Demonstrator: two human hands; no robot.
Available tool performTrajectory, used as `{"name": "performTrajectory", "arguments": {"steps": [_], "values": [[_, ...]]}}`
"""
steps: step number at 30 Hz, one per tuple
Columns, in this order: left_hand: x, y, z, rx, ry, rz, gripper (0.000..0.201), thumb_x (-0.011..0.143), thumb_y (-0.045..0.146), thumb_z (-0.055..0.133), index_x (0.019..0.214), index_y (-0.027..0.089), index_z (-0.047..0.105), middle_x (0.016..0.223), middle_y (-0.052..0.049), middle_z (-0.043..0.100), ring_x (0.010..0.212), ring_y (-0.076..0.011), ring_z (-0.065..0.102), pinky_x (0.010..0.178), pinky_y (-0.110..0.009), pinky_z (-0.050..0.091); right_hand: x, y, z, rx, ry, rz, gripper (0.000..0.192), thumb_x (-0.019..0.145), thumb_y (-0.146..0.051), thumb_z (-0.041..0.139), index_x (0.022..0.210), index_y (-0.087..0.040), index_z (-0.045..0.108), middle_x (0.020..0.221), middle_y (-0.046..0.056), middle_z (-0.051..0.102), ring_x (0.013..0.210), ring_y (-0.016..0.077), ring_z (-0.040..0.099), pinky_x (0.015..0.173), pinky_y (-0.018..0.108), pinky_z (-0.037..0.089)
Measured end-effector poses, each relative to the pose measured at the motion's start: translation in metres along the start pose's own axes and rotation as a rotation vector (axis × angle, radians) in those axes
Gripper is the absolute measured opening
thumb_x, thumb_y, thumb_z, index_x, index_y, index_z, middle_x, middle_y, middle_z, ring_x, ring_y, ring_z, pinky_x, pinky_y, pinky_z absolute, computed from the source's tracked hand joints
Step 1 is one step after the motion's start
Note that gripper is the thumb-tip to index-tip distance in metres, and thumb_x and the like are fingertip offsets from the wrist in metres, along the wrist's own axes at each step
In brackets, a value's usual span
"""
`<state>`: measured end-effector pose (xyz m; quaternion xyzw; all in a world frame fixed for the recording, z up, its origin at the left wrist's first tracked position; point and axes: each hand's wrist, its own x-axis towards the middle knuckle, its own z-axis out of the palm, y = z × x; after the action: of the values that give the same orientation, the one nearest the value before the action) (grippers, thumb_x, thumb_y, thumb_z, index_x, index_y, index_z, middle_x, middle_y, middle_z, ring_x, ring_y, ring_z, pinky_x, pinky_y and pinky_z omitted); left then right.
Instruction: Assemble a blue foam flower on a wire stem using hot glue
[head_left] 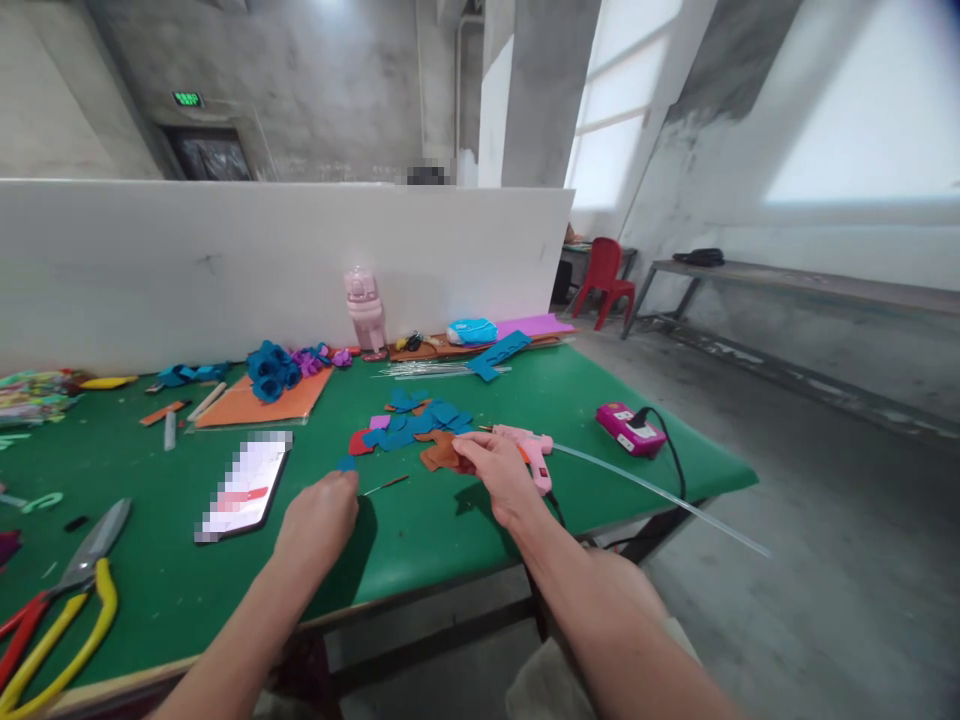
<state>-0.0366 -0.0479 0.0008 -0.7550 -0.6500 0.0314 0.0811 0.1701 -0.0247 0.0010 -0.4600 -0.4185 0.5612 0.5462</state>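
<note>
My left hand (319, 515) is closed above the green table, and a bit of blue felt (346, 463) sticks out past its fingers. My right hand (499, 470) pinches the edge of a brown felt piece (439, 452) beside a loose pile of blue felt pieces (424, 425). A red felt piece (361, 442) and a pink one (380, 422) lie at the pile's left edge. Just behind my right hand rests a pink glue gun (536, 455) with a long clear glue stick (660, 490) in its back. A thin brown-handled tool (388, 484) lies between my hands.
At left are large shears (82, 570) and a phone (246, 485). Blue felt flowers (271, 372) sit on an orange sheet (255, 403). Farther back stand a pink bottle (365, 312) and a white partition (187, 260). A magenta power strip (631, 428) lies right, its cable crossing the edge.
</note>
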Motion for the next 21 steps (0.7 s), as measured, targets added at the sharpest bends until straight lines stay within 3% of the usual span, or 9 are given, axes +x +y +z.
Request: {"name": "performTrajectory", "arguments": {"steps": [4, 9, 13, 21], "values": [[0.001, -0.008, -0.001, -0.035, -0.001, -0.001, 0.025, 0.080, 0.016, 0.033, 0.086, 0.013, 0.057, 0.083, -0.012, 0.062, 0.076, -0.0230, 0.061, 0.065, -0.030, 0.044, -0.001, -0.005, -0.004, 0.002, 0.001, -0.014, 0.015, 0.059, -0.029, 0.060, 0.059, -0.015, 0.063, 0.057, 0.001, 0.058, 0.055, 0.0100, 0.051, 0.056, 0.022, 0.043], [0.001, 0.005, -0.006, -0.023, -0.086, 0.070, 0.026, 0.076, 0.006, 0.033, 0.075, 0.012, 0.058, 0.082, -0.013, 0.061, 0.075, -0.0225, 0.061, 0.066, -0.031, 0.044, -0.002, -0.007, -0.006, -0.008, -0.004, -0.013, 0.014, 0.059, -0.029, 0.061, 0.059, -0.015, 0.064, 0.057, 0.001, 0.059, 0.056, 0.0101, 0.051, 0.056, 0.022, 0.043], [0.004, 0.012, -0.006, 0.001, -0.090, 0.091, 0.029, 0.073, 0.000, 0.031, 0.079, 0.011, 0.058, 0.080, -0.014, 0.060, 0.075, -0.0220, 0.061, 0.066, -0.031, 0.043, -0.002, -0.005, -0.006, -0.028, -0.011, -0.027, 0.014, 0.060, -0.029, 0.060, 0.058, -0.015, 0.064, 0.055, 0.000, 0.057, 0.054, 0.0098, 0.050, 0.054, 0.021, 0.042], [0.010, -0.007, 0.001, -0.007, -0.126, 0.122, 0.029, 0.075, 0.004, 0.030, 0.080, 0.012, 0.058, 0.083, -0.014, 0.060, 0.076, -0.0225, 0.060, 0.066, -0.031, 0.042, 0.003, 0.002, -0.011, -0.024, -0.003, -0.004, 0.014, 0.060, -0.029, 0.059, 0.058, -0.016, 0.064, 0.057, 0.000, 0.059, 0.055, 0.0102, 0.052, 0.057, 0.023, 0.042]]}}
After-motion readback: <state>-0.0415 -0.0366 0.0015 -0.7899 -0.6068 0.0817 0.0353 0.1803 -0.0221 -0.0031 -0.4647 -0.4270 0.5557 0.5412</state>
